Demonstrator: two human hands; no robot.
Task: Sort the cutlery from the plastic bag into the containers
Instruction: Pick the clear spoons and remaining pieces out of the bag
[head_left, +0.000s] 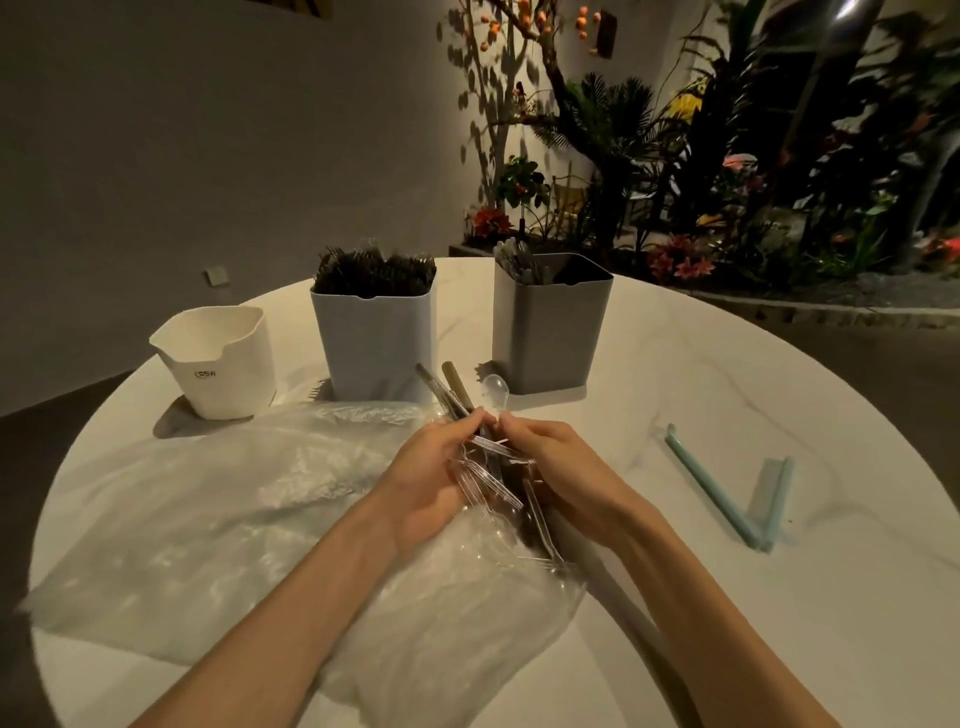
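Head view showed left hand (434, 483) and right hand (545, 462) both clamped on one mixed cutlery bundle (488, 467) above the plastic bag (208, 509). Risk: slippery clear pieces could slide free or be missorted into the containers (374, 338).

Looks like a cafe or restaurant seating area, dim warm lighting, evening feel; round white marble-look table (727, 395) in the foreground; three tabletop bins on it, a white container (221, 364), a pale blue-grey container (376, 343) packed with dark cutlery, a grey container (545, 332) with a few pieces, the sort of bulk disposable-cutlery stock a food venue keeps; big clear plastic bag (208, 499) spread on the table; behind, a decorative planter bed (727, 208) with palms, red and pink flowers, a branch with orange fruits (524, 15); plain grey wall (182, 130) with a small wall plate (216, 276); dark floor beyond the table edge.
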